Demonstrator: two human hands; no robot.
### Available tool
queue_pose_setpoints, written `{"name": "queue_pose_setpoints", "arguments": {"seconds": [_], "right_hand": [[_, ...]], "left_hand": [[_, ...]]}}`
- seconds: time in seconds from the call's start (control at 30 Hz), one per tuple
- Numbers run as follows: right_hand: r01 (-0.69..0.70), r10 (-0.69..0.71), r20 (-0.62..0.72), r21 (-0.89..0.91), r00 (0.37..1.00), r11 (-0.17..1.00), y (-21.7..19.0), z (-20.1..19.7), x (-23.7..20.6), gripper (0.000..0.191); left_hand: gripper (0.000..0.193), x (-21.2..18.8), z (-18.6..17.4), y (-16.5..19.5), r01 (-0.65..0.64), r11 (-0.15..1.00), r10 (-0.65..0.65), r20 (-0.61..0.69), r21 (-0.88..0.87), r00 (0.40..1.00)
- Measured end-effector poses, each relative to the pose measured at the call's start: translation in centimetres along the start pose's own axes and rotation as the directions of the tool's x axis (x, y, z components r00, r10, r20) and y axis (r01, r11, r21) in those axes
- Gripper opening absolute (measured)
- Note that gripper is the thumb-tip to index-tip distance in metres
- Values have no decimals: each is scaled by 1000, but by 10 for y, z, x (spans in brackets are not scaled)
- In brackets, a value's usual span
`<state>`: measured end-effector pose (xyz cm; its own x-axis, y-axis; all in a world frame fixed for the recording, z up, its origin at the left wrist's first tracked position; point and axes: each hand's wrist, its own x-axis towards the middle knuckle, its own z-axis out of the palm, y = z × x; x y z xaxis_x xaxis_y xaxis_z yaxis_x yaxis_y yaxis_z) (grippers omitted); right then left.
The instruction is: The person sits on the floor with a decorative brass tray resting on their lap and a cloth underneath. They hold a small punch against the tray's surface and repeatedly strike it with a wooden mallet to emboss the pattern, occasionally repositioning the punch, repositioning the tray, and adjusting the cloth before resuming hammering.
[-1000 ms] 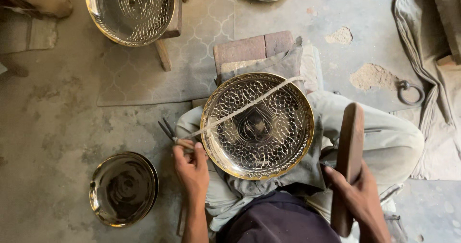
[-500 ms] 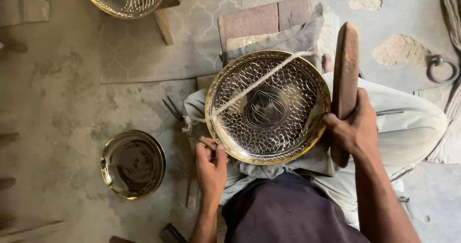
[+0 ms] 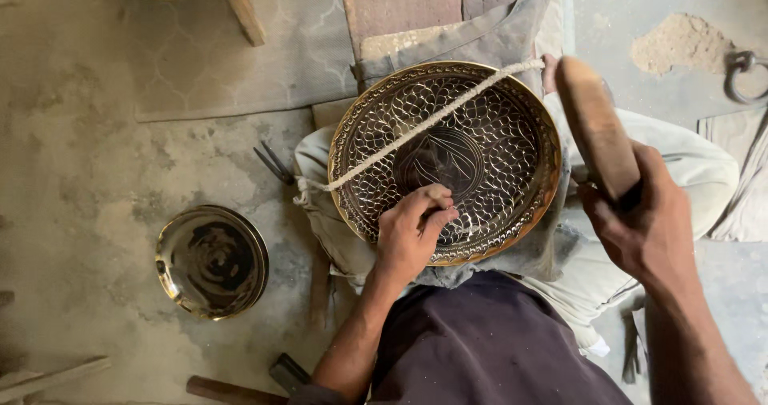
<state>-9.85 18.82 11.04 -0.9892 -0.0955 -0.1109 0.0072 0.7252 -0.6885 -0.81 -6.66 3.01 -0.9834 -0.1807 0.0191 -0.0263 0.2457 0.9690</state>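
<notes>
left hand (image 3: 412,230) pinched shut on engraved plate (image 3: 445,162) under rope (image 3: 416,129); right hand (image 3: 640,221) grips wooden mallet (image 3: 596,125).

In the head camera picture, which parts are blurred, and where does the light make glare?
Head view: the wooden mallet in the right hand is smeared by motion blur; the left hand and the engraved brass plate are sharp. Soft even light, weak shadows; mild glare on the plate's rim and on the plain brass bowl on the floor.
</notes>
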Motion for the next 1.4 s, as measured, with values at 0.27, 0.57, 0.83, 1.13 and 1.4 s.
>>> {"name": "queue_pose_setpoints", "arguments": {"seconds": [0.27,0.57,0.83,1.13,1.4], "right_hand": [[322,-326,44,-325,944,889,-29,-10,12,46],[594,-519,327,-614,790,519,-51,-13,24,30],[476,-435,192,-363,879,801,-42,-10,13,48],[541,-308,457,-787,835,298,-49,-5,9,41],[515,-313,410,-720,857,465,-44,-2,2,52]], "left_hand": [[20,4,-7,-6,-114,986,105,78,121,991],[20,1,-10,-13,-126,989,119,98,74,988],[17,-2,-15,-15,-124,985,111,109,123,988],[17,-3,-19,-21,-121,987,111,96,103,989],[21,-6,-17,-30,-98,994,93,99,44,991]]}}
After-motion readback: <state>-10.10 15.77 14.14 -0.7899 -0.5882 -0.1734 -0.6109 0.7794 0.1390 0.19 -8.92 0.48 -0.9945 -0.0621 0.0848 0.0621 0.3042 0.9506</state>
